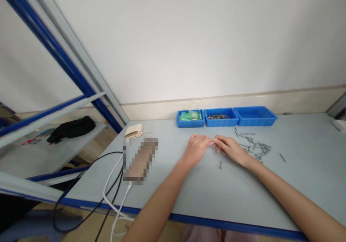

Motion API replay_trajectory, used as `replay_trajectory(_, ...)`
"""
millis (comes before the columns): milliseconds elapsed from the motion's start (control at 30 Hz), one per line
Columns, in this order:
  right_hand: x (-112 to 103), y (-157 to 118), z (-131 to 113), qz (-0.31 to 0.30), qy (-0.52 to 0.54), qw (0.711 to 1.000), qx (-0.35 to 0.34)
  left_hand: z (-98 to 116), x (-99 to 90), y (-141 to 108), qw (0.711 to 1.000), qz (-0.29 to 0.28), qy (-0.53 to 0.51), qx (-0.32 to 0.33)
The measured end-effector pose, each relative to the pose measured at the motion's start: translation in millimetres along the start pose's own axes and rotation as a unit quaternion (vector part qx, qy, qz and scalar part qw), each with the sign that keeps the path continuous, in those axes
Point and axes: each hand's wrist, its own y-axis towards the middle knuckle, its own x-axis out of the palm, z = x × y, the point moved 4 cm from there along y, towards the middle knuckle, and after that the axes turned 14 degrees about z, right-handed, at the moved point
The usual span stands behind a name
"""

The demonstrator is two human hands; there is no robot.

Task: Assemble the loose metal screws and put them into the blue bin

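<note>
Both forearms enter from the near edge of the table [189,191] and meet at its middle. My left hand [196,149] and right hand [231,150] rest on the surface with fingertips touching each other. The fingers of both hands are drawn together around something small at the meeting point; I cannot tell what is pinched there, as it is too small to make out.

One loose screw [220,165] lies just below my fingertips, apart from them. A scattered pile of screws [254,144] lies just right of my right hand's fingers.

Beyond my fingers stand three blue bins in a row: the left bin [190,119] holds green pieces, the middle bin [221,117] holds dark screws, and the right bin [255,115].

Well left of my left fingers lie a cream device [133,131] and trailing cables [113,184].
</note>
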Motion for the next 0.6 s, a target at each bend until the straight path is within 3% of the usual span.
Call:
replay_trajectory(167,-2.4,3.3,-5.8,0.014,0.035,0.999,0.001,-7.0,-1.1,2.9,0.998,0.013,-0.042,-0.052)
replay_trajectory(333,-6.9,4.9,-6.4,0.035,0.039,0.999,-0.001,-5.4,-1.9,3.7,0.995,0.022,-0.078,-0.063)
replay_trajectory(600,-4.8,2.6,-7.9,0.002,0.038,0.999,-0.004,-6.3,-1.0,4.4,0.996,0.019,-0.067,-0.055)
